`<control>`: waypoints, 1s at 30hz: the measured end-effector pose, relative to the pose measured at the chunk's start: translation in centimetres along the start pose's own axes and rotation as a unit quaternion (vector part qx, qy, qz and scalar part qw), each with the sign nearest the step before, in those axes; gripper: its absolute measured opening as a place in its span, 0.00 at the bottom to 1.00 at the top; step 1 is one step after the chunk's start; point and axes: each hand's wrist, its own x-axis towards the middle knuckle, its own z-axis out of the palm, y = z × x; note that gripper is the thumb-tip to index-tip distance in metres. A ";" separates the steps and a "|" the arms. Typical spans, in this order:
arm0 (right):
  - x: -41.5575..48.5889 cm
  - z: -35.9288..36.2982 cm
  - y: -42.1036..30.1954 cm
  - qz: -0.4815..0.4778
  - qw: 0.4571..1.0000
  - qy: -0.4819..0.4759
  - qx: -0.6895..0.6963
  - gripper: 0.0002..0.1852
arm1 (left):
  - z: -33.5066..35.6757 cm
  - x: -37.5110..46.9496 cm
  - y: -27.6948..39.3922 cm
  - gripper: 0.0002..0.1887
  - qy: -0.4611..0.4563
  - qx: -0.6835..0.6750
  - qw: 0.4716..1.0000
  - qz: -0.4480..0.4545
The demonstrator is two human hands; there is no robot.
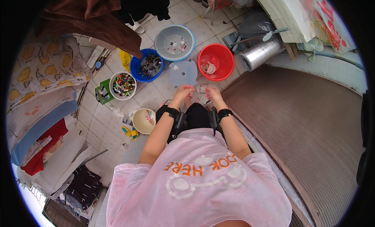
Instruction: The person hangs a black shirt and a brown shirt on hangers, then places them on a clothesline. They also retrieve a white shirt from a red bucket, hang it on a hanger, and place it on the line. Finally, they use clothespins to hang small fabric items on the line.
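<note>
My left hand (184,92) is held over my lap by the front edge of a grey plastic stool (189,76), its fingertips pinched together. Whether something small sits between them is too small to tell. Across a short gap, my right hand (214,94) has its fingers bent toward the left one, and I cannot make out anything in them. On the stool lies a small whitish piece (175,68). Left of the stool, a blue basin (133,71) contains dark and clear toy bricks (151,65), and a white basin (110,87) contains colourful toy bricks (124,84).
Beyond the stool stands a grey basin with a blue rim (164,36), a few small pieces inside. A red bucket (221,57) with a pale cloth (208,68) is at the right. A beige basin (140,126) and yellow slippers (129,132) are at my left. Brown fabric (99,30) hangs overhead.
</note>
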 end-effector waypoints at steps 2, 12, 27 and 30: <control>1.0 -1.8 0.0 0.006 1.000 0.008 0.019 0.11 | 0.9 1.7 0.0 0.11 -0.001 0.001 1.000 0.003; 9.6 -5.9 0.1 0.064 0.976 0.056 0.199 0.10 | 4.8 12.2 0.5 0.12 -0.014 0.073 0.994 -0.083; 45.5 -7.1 9.2 0.134 0.919 0.121 0.352 0.19 | 11.4 47.9 -10.3 0.21 -0.024 0.144 0.985 -0.094; 50.5 -8.3 11.3 0.153 0.944 0.120 0.267 0.17 | 11.6 52.5 -11.6 0.24 -0.013 0.184 0.980 -0.072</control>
